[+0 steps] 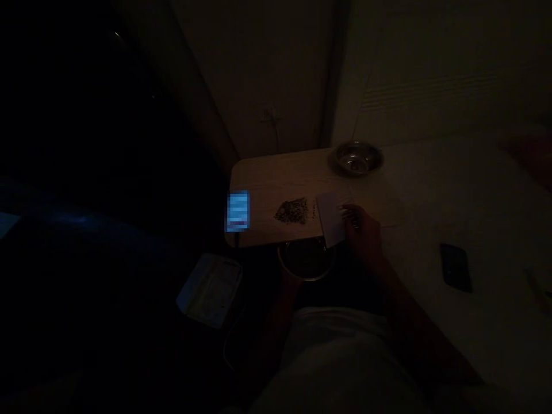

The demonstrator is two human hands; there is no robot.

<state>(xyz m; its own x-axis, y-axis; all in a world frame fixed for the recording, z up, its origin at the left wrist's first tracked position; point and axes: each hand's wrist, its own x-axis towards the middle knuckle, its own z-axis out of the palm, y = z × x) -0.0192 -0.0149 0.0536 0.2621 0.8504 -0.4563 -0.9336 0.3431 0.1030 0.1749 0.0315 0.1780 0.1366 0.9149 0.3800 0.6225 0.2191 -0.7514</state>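
The scene is very dark. My right hand [357,227] grips a pale, flat sheet like a card or folded paper [331,217], which rests on the small wooden table [267,172]. Left of the sheet lies a loose pile of small dark grains or seeds [293,211], with a thin line of them between pile and sheet. Just below the table's front edge is a round metal bowl [307,278]. My left hand [291,284] holds it from its near left side, its fingers mostly lost in shadow.
A second metal bowl [359,160] stands at the table's back right. A lit screen [237,211] is at the left end. A dark phone [456,267] lies on the pale surface at right. A whitish box-like object [211,290] sits lower left. A wall socket [269,113] has a cable.
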